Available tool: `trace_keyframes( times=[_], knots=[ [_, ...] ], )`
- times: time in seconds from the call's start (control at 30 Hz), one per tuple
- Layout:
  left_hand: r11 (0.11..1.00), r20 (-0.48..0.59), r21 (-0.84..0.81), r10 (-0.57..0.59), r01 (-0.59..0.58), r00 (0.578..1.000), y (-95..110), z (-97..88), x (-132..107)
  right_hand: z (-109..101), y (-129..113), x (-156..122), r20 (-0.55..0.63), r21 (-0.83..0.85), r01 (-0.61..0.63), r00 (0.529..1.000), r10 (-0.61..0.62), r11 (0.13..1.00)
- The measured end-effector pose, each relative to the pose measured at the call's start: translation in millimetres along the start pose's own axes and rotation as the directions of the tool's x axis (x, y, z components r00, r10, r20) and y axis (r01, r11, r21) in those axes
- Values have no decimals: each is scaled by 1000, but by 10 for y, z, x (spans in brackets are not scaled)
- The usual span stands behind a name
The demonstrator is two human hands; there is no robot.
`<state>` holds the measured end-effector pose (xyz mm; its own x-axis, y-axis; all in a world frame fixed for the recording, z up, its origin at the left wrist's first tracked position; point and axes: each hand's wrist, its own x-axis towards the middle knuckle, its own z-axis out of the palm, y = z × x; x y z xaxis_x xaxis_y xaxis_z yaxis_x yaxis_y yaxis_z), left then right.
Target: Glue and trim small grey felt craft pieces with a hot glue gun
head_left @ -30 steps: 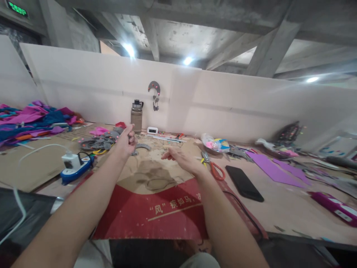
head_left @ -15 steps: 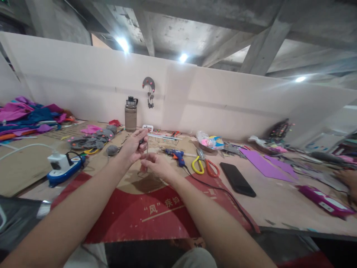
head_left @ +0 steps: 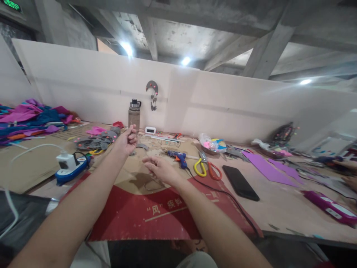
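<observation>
My left hand (head_left: 127, 140) is held above the cardboard mat (head_left: 156, 214) with its fingers curled into a pinch; what it holds is too small to make out. My right hand (head_left: 159, 169) hovers lower, closer to me, palm down, fingertips drawn together on something I cannot make out. A grey felt crescent (head_left: 142, 146) lies on the mat just right of the left hand. A blue glue gun (head_left: 178, 157) rests just right of the right hand, its black cord running toward the table edge.
Yellow and red scissors (head_left: 205, 168) and a black phone (head_left: 240, 178) lie to the right, with purple felt sheets (head_left: 264, 167) and a pink box (head_left: 331, 208) beyond. A power strip (head_left: 71, 165), grey felt pieces (head_left: 97, 139), a water bottle (head_left: 134, 115) and a fabric pile (head_left: 30, 119) sit left. Another person's hand (head_left: 350, 180) shows at far right.
My hands met over the mat half a second ago and have now drawn apart, the left going up and away, the right staying low. The glue gun and yellow scissors came into view.
</observation>
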<state>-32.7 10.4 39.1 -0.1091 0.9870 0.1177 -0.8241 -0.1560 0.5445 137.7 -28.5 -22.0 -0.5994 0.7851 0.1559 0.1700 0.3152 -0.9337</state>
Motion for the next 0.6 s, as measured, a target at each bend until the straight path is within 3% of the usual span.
trace_keyframes(
  times=[0.17, 0.37, 0.47, 0.6],
  knots=[
    [997, -74, 40, 63, -60, 995, 87, -108, 60, -32, -119, -29, -101, -218, 141, 981, -166, 966],
    [991, -143, 74, 123, -113, 982, 122, -248, 162, -48, -287, -121, -165, -294, 243, 940, -299, 924],
    [988, -159, 92, 140, -126, 977, 112, -227, 151, -38, -267, -123, -94, -328, 264, 946, -310, 907],
    [992, -33, 70, 104, -102, 994, 95, -128, 86, -57, -150, -83, 60, -384, 215, 976, -208, 898]
  ],
)
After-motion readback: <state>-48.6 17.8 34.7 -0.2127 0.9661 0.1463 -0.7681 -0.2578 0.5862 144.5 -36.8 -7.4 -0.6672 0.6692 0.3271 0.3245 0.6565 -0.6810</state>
